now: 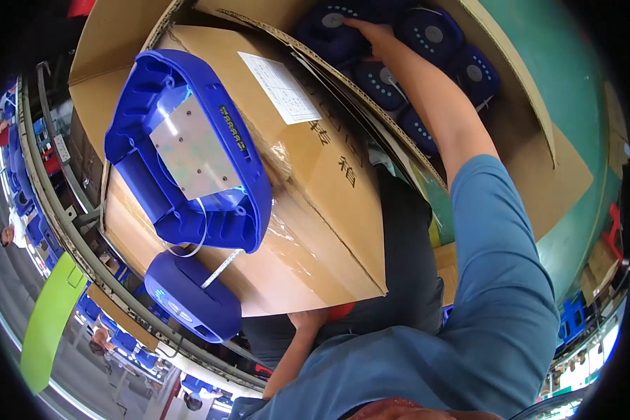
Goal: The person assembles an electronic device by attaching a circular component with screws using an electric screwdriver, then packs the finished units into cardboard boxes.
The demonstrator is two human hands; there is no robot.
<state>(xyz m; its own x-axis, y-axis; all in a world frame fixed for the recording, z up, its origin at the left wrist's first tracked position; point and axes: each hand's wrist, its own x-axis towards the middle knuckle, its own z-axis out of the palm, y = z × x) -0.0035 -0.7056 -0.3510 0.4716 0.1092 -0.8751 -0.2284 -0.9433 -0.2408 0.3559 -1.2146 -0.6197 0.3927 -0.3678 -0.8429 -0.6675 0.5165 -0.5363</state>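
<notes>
My right hand (pixel 375 36) reaches down into an open carton (pixel 516 59) at the top. One stretched finger touches the round grey disc on a dark blue plastic unit (pixel 323 33), and the fingers that show are apart. Several similar blue units (pixel 432 33) lie packed around it. My left hand (pixel 308 320) is at the lower edge of a closed carton (pixel 329 231), its fingers mostly hidden beneath. On that carton rests a blue plastic housing (pixel 241 203), hollow side up, with a metal plate (pixel 196 148) inside. A cable joins it to a smaller blue part (pixel 189 297).
A white label sheet (pixel 278 87) is stuck on the closed carton. Metal conveyor rails (pixel 77 238) curve along the left, beside a bright green panel (pixel 52 325). Green floor (pixel 567 203) shows at the right. Other people sit at work in the distance.
</notes>
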